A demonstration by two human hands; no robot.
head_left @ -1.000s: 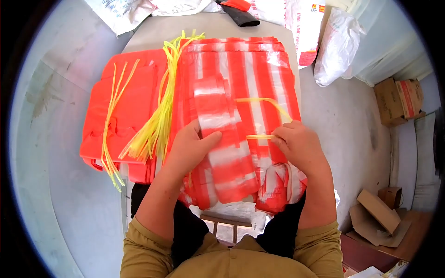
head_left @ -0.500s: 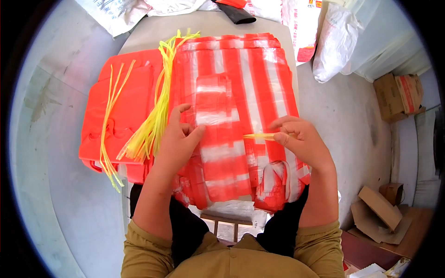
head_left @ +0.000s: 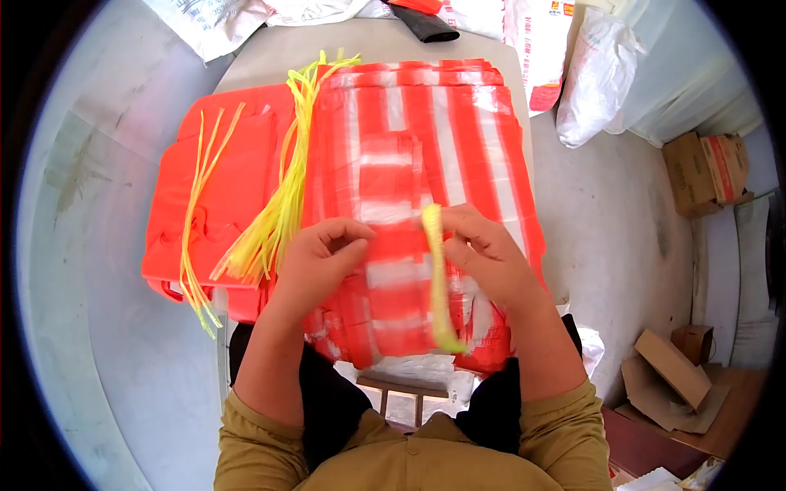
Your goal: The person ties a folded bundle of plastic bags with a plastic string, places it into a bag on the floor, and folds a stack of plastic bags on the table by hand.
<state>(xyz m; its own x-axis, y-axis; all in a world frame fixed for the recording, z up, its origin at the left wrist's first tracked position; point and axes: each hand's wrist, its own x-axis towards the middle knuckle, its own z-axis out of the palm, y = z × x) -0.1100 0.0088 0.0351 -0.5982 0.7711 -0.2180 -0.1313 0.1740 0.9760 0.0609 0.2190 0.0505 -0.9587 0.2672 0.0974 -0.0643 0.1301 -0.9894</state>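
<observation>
My right hand pinches a yellow plastic strip, which hangs blurred over a folded bundle of red-and-white striped plastic. At the bundle's left edge, my left hand is closed, thumb and forefinger near each other; what lies between them, if anything, I cannot make out. Beneath both hands is a thick stack of red-and-white striped plastic bags. A bunch of yellow strips lies along the stack's left side.
Left of the stack sits a pile of red folded material with a few loose yellow strips on it. White sacks stand beyond the table. Cardboard boxes are on the floor at right.
My right hand has moved left, and its yellow strip has swung from lying sideways to hanging lengthwise over the bundle. My left hand's fingers have closed and moved slightly down and right.
</observation>
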